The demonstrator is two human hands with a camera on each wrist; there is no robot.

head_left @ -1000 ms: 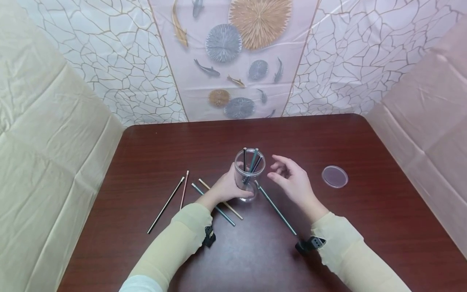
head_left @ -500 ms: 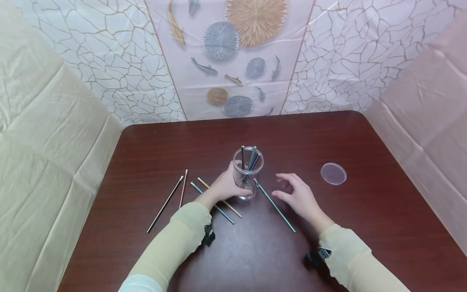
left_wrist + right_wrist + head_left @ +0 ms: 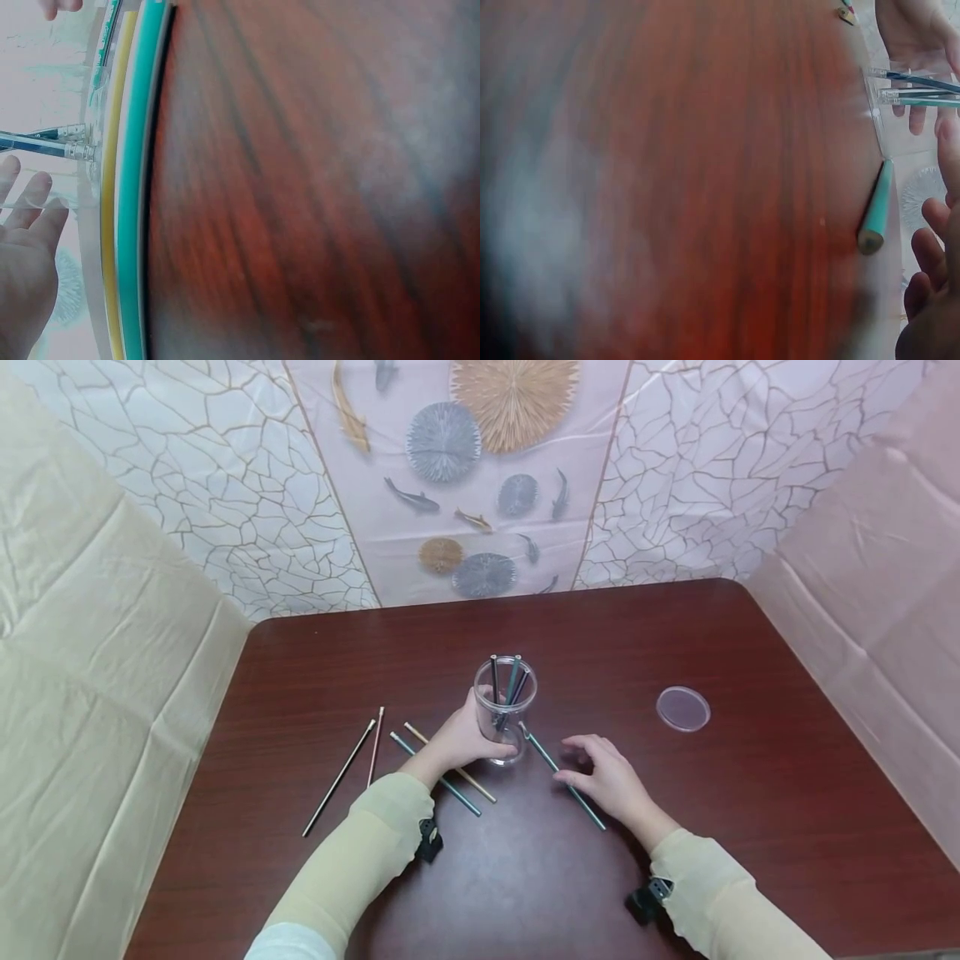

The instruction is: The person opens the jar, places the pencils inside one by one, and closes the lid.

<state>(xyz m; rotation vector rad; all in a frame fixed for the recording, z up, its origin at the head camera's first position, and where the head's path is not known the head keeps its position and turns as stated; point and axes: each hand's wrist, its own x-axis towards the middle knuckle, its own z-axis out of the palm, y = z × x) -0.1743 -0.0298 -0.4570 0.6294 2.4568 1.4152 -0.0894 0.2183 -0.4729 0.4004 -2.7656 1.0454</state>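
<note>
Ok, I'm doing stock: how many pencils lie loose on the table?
5: black pencil and red pencil left of the left hand; teal pencil and yellow pencil partly behind the left arm, which may hide more; green pencil by the right hand.

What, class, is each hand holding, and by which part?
The left hand holds the clear jar around its side, below the rim. The right hand holds nothing.
</note>
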